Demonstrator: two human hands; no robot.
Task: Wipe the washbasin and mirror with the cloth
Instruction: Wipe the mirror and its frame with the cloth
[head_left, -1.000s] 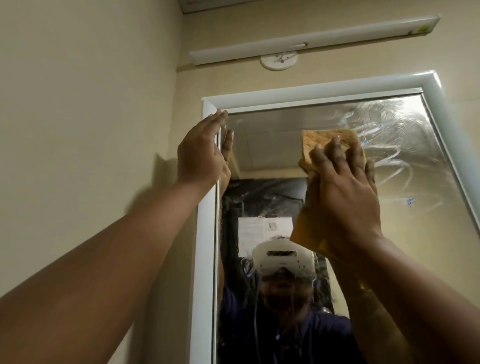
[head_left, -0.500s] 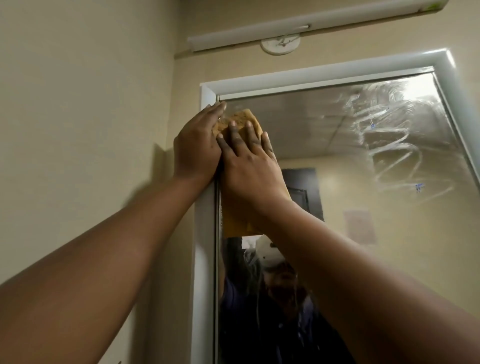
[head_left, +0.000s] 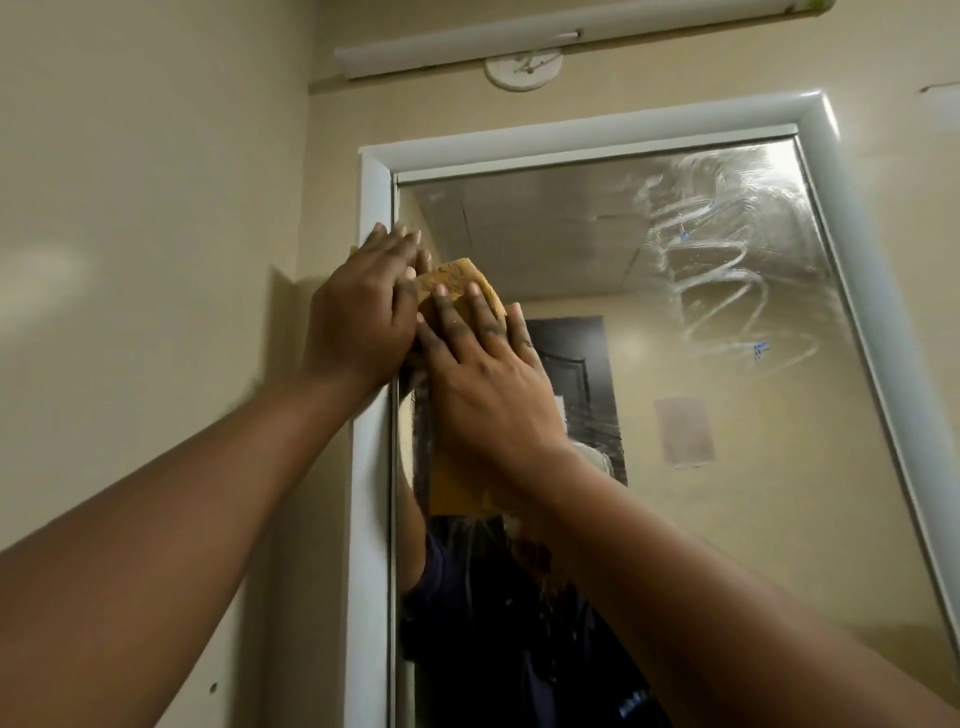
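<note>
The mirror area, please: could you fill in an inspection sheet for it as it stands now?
Surface: mirror glass, soapy streaks upper right.
Job's things: yellow cloth flat on the glass near the left edge; washbasin not in view.
Clutter: nothing seen.
Hands: right hand presses the cloth with straight fingers; left hand rests flat on the white frame.
Cables: nothing seen.
Surroundings: beige wall, tube light above.

The single head view looks upward, close to the mirror (head_left: 675, 364) and its white frame (head_left: 371, 467).
</note>
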